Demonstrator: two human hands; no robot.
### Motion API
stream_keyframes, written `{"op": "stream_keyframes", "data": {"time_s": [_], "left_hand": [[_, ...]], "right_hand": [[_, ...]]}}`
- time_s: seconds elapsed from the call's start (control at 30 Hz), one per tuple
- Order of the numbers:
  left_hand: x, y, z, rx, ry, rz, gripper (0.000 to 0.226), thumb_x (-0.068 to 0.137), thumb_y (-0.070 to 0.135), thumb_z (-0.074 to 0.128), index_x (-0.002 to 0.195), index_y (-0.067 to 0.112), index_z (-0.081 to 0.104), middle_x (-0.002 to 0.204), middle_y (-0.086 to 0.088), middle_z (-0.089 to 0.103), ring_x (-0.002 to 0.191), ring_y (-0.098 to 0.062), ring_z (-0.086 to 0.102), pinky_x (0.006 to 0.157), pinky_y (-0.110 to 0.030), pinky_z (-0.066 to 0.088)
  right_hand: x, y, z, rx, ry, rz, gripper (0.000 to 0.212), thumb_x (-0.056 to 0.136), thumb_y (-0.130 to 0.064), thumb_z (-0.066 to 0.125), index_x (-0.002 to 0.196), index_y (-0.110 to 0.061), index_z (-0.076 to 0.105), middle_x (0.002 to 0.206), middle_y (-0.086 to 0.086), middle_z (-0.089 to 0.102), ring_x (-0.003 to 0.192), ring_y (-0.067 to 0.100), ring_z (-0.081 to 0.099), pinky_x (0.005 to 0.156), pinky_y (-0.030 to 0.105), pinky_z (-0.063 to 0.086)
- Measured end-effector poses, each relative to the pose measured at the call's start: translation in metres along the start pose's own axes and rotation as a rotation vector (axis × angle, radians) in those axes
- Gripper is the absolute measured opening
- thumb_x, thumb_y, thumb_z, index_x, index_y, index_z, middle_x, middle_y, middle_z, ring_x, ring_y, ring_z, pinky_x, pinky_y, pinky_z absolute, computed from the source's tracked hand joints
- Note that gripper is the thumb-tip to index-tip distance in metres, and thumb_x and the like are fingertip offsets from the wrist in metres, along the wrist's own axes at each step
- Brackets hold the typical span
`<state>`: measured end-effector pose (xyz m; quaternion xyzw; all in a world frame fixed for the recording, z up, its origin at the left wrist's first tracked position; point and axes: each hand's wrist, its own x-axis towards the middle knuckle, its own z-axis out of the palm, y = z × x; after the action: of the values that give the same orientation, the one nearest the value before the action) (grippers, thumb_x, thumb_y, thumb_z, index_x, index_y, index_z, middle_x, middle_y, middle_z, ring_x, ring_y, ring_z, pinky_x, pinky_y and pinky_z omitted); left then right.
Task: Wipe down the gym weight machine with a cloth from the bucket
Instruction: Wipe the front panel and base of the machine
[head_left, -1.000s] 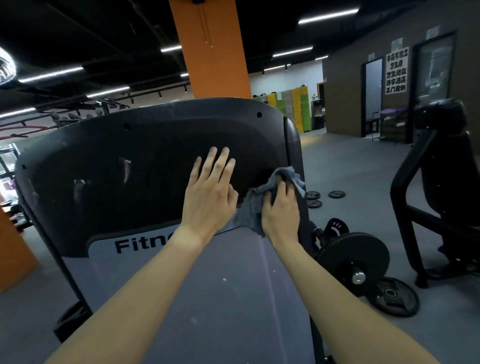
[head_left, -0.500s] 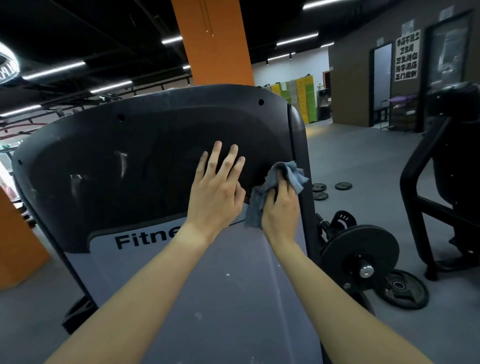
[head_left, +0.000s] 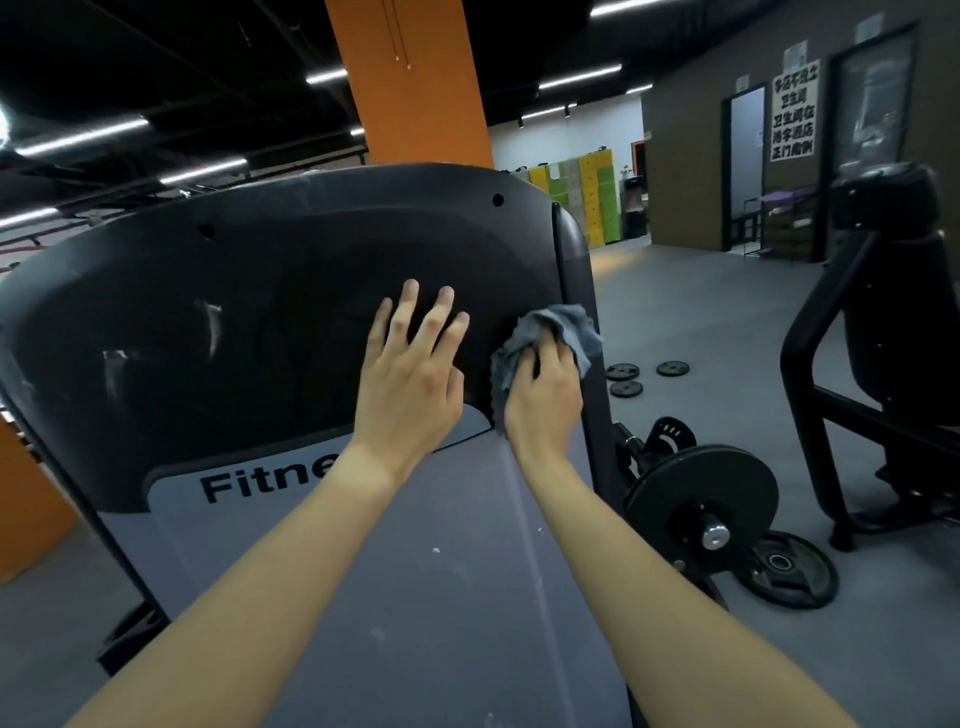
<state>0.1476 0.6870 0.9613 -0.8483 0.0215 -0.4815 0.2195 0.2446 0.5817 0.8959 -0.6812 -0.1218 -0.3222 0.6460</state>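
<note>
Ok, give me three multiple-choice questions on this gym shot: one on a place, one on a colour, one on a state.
1. Where on the machine is the cloth?
A. top left corner
B. near its right edge
C. bottom left corner

2. What colour is the pillar?
A. orange
B. white
C. green

3. How is the left hand?
A. curled round the cloth
B. hanging at the side
C. flat on the machine, fingers spread

Answers:
1 B, the right hand holds the cloth against the machine by that edge.
2 A, the pillar behind the machine is orange.
3 C, its straight, spread fingers lie on the machine.
</note>
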Motion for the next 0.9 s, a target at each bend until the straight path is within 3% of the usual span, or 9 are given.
{"op": "stream_keyframes", "data": {"time_s": [0.2, 0.4, 0.53, 0.67, 0.77, 0.9], "left_hand": [[-0.001, -0.001, -0.005, 0.018, -0.013, 0.014, 0.052, 0.096, 0.012, 0.05, 0.149, 0.012, 0.052, 0.162, -0.007, 0.04, 0.155, -0.037, 0.024, 0.125, -0.054, 0.02], [-0.011, -0.008, -0.009, 0.083, -0.056, 0.079, 0.054, 0.095, 0.016, 0.049, 0.149, 0.013, 0.051, 0.164, -0.005, 0.037, 0.154, -0.031, 0.027, 0.125, -0.052, 0.02], [-0.015, -0.011, -0.014, 0.065, -0.04, 0.048, 0.049, 0.094, 0.015, 0.049, 0.142, 0.01, 0.057, 0.162, -0.005, 0.04, 0.154, -0.029, 0.029, 0.125, -0.052, 0.021], [-0.022, -0.013, -0.017, 0.056, -0.042, -0.006, 0.052, 0.093, 0.015, 0.049, 0.145, 0.01, 0.054, 0.162, -0.007, 0.039, 0.154, -0.029, 0.028, 0.125, -0.052, 0.021], [-0.032, -0.017, -0.018, 0.058, -0.054, -0.041, 0.058, 0.092, 0.015, 0.052, 0.15, 0.013, 0.049, 0.164, -0.006, 0.035, 0.155, -0.029, 0.025, 0.125, -0.052, 0.02], [-0.041, -0.024, -0.019, 0.077, -0.081, -0.033, 0.06, 0.094, 0.015, 0.052, 0.154, 0.014, 0.045, 0.167, -0.005, 0.03, 0.157, -0.028, 0.021, 0.126, -0.052, 0.018]], "right_hand": [[0.005, -0.011, -0.007, -0.054, -0.153, -0.3, 0.039, 0.106, -0.018, 0.05, 0.144, -0.013, 0.057, 0.14, 0.009, 0.061, 0.126, 0.026, 0.053, 0.102, 0.031, 0.045], [-0.021, 0.009, -0.004, -0.083, -0.045, -0.072, 0.037, 0.107, -0.02, 0.049, 0.14, -0.01, 0.06, 0.133, 0.008, 0.065, 0.122, 0.028, 0.058, 0.099, 0.038, 0.05], [-0.009, -0.025, 0.003, -0.079, -0.113, -0.272, 0.034, 0.105, -0.02, 0.053, 0.137, -0.013, 0.064, 0.132, 0.006, 0.066, 0.12, 0.025, 0.058, 0.1, 0.036, 0.049], [-0.018, -0.001, -0.005, -0.208, -0.146, -0.449, 0.031, 0.108, -0.025, 0.05, 0.131, -0.011, 0.066, 0.125, 0.009, 0.068, 0.115, 0.029, 0.06, 0.095, 0.038, 0.052], [-0.044, 0.031, -0.011, -0.273, -0.119, -0.357, 0.037, 0.109, -0.028, 0.044, 0.132, -0.006, 0.063, 0.124, 0.015, 0.068, 0.11, 0.036, 0.062, 0.088, 0.047, 0.055], [-0.057, 0.022, -0.007, -0.259, -0.109, -0.299, 0.037, 0.108, -0.026, 0.045, 0.134, -0.004, 0.061, 0.124, 0.017, 0.066, 0.108, 0.036, 0.062, 0.085, 0.045, 0.056]]}}
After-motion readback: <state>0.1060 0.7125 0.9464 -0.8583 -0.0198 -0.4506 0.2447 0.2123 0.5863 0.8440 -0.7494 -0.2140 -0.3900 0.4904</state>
